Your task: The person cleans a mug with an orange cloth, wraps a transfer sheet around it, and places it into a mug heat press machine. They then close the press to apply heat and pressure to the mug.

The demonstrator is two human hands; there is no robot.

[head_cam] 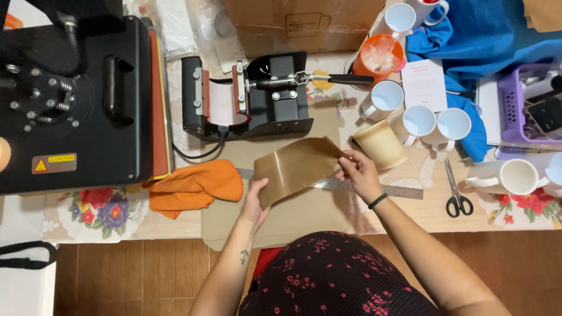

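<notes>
My lap in the dark flowery dress [333, 275] is closest, right at the near edge of the desk [421, 213]. Just past it, both my hands hold up a thin brown sheet [295, 167] over the middle of the desk, a little above the long metal ruler [374, 188] that lies there.

My left hand [256, 202] is closed on the sheet's near bottom corner, thumb on top. My right hand [358, 172] pinches the far right edge with its fingertips. Neither hand is open — both grip the sheet.

The sheet is tilted and bends a bit. I think the good way to do this is to keep it pulled flat, with a soft grip at the edges so it does not crease. I should keep it away from the scissors [455, 193] near the right side.

Next to my right hand lies a tan wrapped mug [380, 144], and white mugs [418, 120] stand behind it. The small black mug press [252, 96] sits toward the far edge. A big black heat press [76, 99] fills the left side — an orange cloth [196, 186] lies in front of it.
</notes>
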